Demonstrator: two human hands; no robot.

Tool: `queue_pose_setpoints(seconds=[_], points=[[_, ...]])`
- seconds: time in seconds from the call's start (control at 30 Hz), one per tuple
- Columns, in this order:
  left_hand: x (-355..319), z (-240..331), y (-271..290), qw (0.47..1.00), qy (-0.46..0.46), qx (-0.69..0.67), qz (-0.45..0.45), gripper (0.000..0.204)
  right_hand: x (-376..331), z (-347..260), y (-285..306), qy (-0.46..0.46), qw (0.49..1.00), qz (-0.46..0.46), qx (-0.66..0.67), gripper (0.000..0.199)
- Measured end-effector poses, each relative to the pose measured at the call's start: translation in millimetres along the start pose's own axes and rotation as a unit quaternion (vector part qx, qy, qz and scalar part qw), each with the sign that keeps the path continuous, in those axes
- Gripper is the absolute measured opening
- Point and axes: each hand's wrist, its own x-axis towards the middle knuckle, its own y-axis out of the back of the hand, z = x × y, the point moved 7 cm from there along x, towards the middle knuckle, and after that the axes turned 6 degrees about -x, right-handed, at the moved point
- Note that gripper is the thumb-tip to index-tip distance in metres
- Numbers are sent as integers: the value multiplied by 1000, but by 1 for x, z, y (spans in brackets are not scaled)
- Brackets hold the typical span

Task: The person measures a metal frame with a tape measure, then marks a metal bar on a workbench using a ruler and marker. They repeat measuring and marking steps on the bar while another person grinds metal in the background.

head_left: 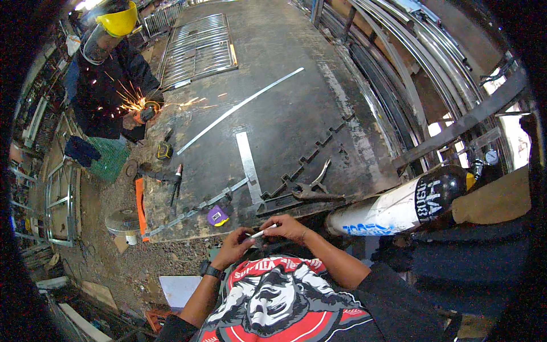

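Observation:
Close to my body, just past the table's near edge, my right hand (286,228) pinches a slim white pen-like stick (264,232). The fingertips of my left hand (232,248) close around the stick's other end. A dark watch is on my left wrist. On the table beyond my hands lies a purple and yellow tape measure (217,216). A flat steel square (248,165) rests farther in, its long arm running down to the left. Right of it sit locking pliers or a clamp (313,191) and a notched dark metal strip (307,157).
A co-worker in a yellow face shield (118,20) grinds at the table's left side, throwing sparks (135,102). A metal grille (196,48) and a thin steel strip (239,111) lie on the dark tabletop (279,57). A gas cylinder (393,208) lies at the right.

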Motion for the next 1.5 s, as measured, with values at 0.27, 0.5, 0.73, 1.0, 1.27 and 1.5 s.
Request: queue_pose_setpoints(seconds=[0.27, 0.5, 0.73, 1.0, 1.27, 1.5], points=[[-17, -19, 18, 995, 63, -20, 71, 28, 22, -41, 136, 19, 837, 498, -226, 35], [-53, -41, 43, 982, 95, -36, 162, 26, 66, -20, 206, -304, 777, 405, -374, 60], [-59, -64, 52, 961, 85, -33, 260, 26, 52, -8, 215, -196, 743, 592, -243, 33], [-23, -62, 7, 957, 101, -39, 269, 25, -29, 11, 285, 46, 807, 459, 369, 12], [23, -71, -32, 967, 109, -26, 229, 25, -100, 73, 360, -41, 844, 506, 176, 10], [42, -68, -48, 967, 123, -3, 225, 23, -123, 94, 377, -67, 827, 539, 142, 9]])
